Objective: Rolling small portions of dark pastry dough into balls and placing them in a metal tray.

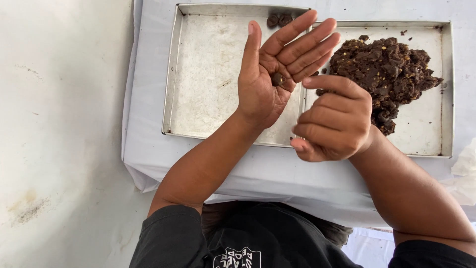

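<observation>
My left hand is held up flat, palm open, with a small dark brown ball of dough resting in the palm. My right hand hovers just right of it, fingers curled, index finger pointing toward the ball; whether it holds anything is hidden. Both hands float above the seam between two metal trays. The right tray carries a large lump of dark brown dough with pale flecks. At the top edge of the left tray lie two finished dark balls.
The trays sit on a table under a white cloth. A pale floor lies to the left. Crumpled white paper shows at the right edge. Small dough crumbs are scattered on the right tray.
</observation>
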